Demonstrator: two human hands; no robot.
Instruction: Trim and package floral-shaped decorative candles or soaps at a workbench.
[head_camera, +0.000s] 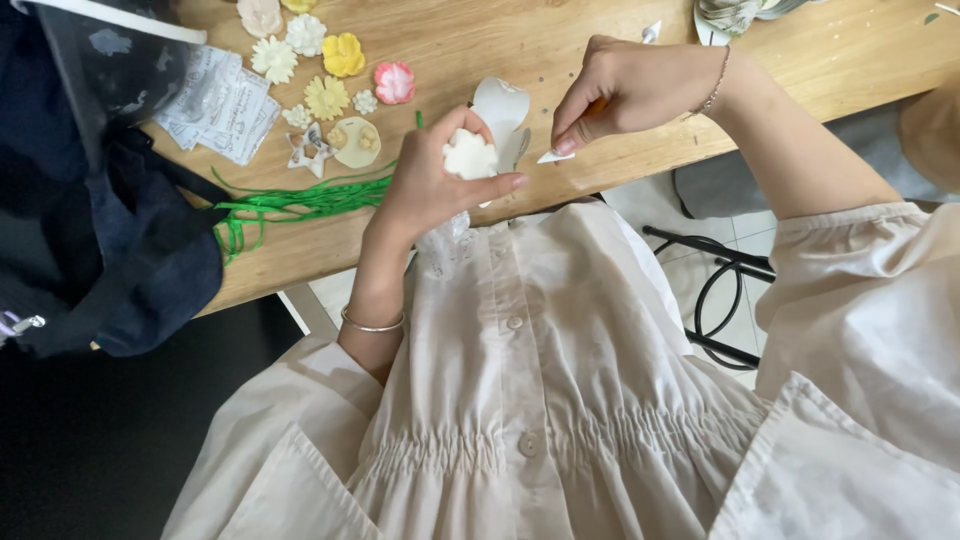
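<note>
- Flower (470, 156): small, white, round, many-petalled; held above the near table edge, just in front of the person's chest.
- Left hand (432, 180): fingers curled shut around the flower, thumb below it, fingertips above; petal face turned up toward the camera. A thin bangle sits on this wrist.
- Right hand (625, 88): fingers pinched closed on a small white pointed piece (553, 156), its tip aimed left and down. Something orange shows inside the grip; its kind cannot be told.
- Key relation: the flower lies left of the pointed tip, near but apart. The left hand already has the flower; the right hand is the one standing off from it. The flower is roughly round, so no long axis can be made out.
- White curved sheet (502, 108): stands just behind the flower, between the two hands; whether either hand touches it cannot be told.
- Table (520, 40): wooden. On its left part lie finished flowers in white, yellow and pink, e.g. a yellow flower (343, 54) and a pink flower (394, 82).
- Green cords (300, 203): a loose bundle near the table edge, left of the left hand.
- Printed papers (222, 100): stacked at far left, beside a dark bag (100, 200).
- Black stool frame (725, 290): on the tiled floor, below the right arm.
</note>
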